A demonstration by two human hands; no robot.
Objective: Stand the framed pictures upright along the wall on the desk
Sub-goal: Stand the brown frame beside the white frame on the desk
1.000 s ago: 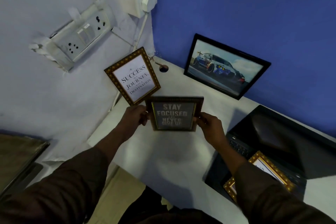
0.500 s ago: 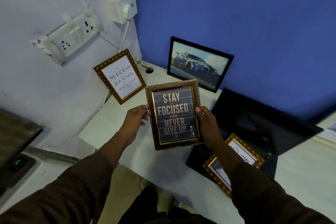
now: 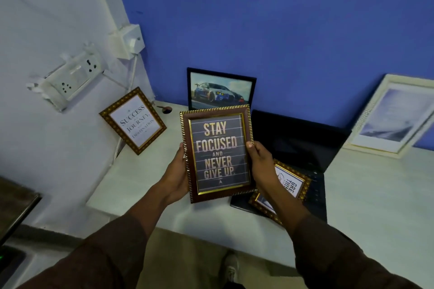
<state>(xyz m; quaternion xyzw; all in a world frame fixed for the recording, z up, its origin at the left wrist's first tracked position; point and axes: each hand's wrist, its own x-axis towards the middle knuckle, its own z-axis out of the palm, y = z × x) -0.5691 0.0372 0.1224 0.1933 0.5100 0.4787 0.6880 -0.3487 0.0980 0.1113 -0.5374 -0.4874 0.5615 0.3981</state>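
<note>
- White table [image 3: 366, 195] runs from the corner out to 3 o'clock, with a black laptop [image 3: 293, 143] open on it.
- White-framed picture [image 3: 394, 115] leans on the blue wall at 2 o'clock.
- Car picture [image 3: 220, 89] stands at 12 against the wall.
- "Stay Focused" frame [image 3: 217, 153] is held above the table, dead centre, facing the camera.
- "Success" frame [image 3: 133, 121] leans at 10 o'clock.
- Gold frame [image 3: 287, 185] lies on the laptop keyboard at 4.
- Left hand [image 3: 176, 176] and right hand [image 3: 260, 164] both have fingers clamped on the frame's side edges.
</note>
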